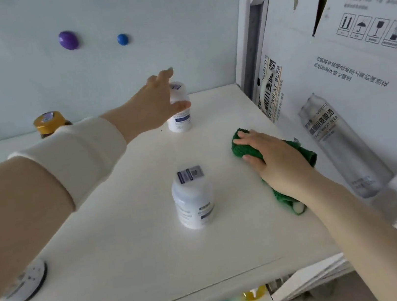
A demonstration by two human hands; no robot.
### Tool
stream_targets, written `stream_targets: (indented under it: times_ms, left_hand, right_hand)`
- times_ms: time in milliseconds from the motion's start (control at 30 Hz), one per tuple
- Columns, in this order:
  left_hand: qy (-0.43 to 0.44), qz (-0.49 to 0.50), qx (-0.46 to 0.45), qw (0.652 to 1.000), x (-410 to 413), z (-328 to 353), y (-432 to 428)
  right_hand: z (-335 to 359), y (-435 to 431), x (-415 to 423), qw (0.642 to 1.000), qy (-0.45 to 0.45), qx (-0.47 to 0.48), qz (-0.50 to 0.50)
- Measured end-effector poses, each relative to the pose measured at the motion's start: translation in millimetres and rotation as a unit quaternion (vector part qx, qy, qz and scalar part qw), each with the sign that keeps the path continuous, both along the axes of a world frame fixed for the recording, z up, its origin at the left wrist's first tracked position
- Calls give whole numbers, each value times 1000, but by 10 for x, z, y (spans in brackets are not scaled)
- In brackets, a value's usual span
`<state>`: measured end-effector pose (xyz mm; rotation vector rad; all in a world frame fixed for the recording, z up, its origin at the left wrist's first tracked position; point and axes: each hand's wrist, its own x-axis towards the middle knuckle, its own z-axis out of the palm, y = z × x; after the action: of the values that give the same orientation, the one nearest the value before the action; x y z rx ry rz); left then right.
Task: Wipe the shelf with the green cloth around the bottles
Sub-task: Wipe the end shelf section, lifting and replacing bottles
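Wiping seemed partway: right hand (276, 162) pressed the cloth (243, 147) flat-fingered onto the shelf (128, 238) right of the near bottle (193, 200); left hand (156, 102), fingers released, reached round the far bottle (180, 119) beyond it. Left side likely remained.

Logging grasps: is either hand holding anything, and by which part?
Right hand presses flat on the green cloth, no grip. Left hand spans the far white bottle near its cap; grip unclear.
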<state>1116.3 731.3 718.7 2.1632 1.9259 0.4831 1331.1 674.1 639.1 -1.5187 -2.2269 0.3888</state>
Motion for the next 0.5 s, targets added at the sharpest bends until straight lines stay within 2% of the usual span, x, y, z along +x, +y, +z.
stream_targets:
  times_ms: [267,500]
  left_hand:
    - [7,39,49,998,-80,81,-1066]
    - [85,55,74,992,-69,-54,-1904]
  right_hand:
    - [26,-653,101,999,14,-11,32]
    - [-1,-985,87,999,1,20,48]
